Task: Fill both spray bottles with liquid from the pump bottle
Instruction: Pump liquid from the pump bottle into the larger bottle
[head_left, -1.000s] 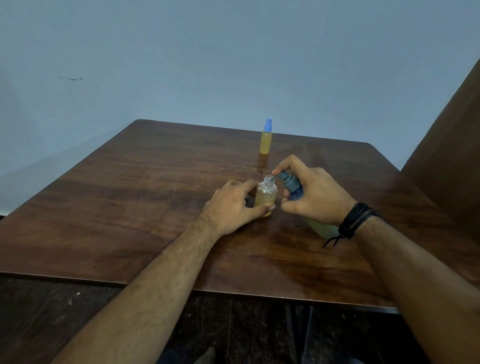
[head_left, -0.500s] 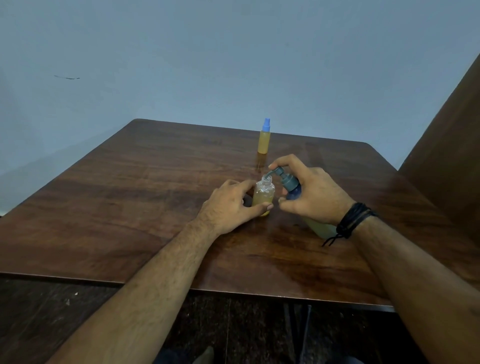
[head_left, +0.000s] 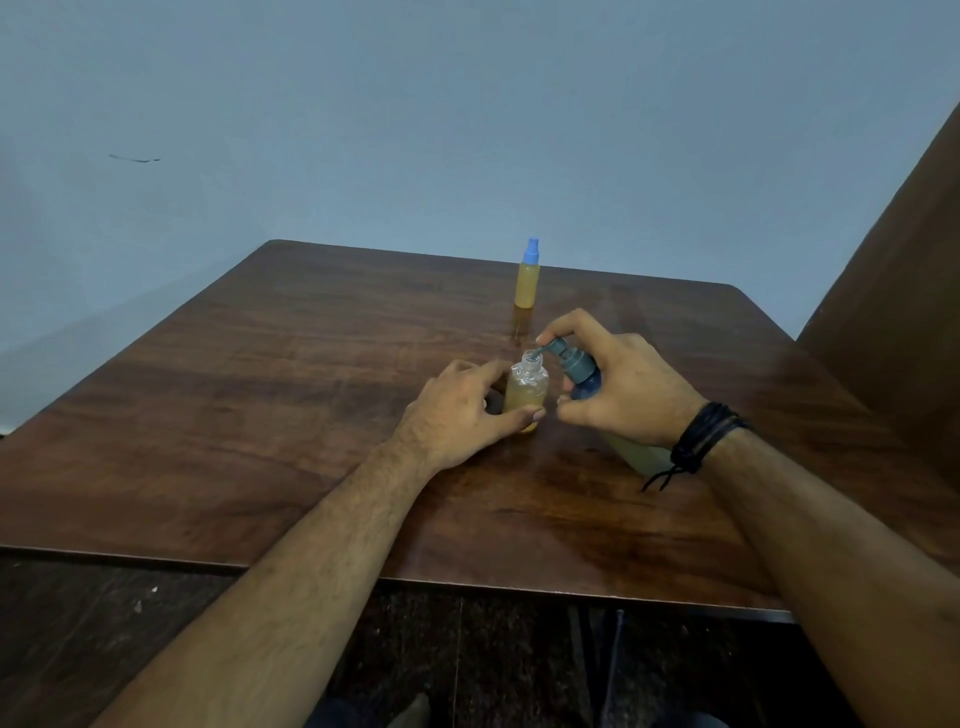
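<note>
Near edge of the table (head_left: 208, 467): a straight, dark wood-grain lip runs across under both of your forearms. The top is glossy and reflective, with rounded far corners. There is broad bare surface to the left of your hands; on the right a brown panel (head_left: 893, 291) rises close beside the table's right edge, so room is tighter there.

Your left hand (head_left: 457, 410) rests on the tabletop, thumb and fingers curled around the lower body of the open spray bottle (head_left: 525, 395). This bottle stands upright at table centre. It is clear plastic, round-shouldered, with a bare threaded neck and no cap; amber liquid fills most of its body.

Your right hand (head_left: 623, 395) is wrapped around the pump bottle (head_left: 584, 374), just right of the open bottle. It is tilted, top leaning far-left, pale translucent base showing under your wrist. The index finger is hooked over the grey-blue pump head, with the nozzle tip directly at the open neck. A black corded wristband (head_left: 701, 436) sits on that wrist.

Farther back, well apart from both hands, the second spray bottle (head_left: 527, 283) stands upright near the far edge: slim cylinder, amber contents, blue spray cap on. Beyond it is a plain pale blue wall (head_left: 467, 130).
</note>
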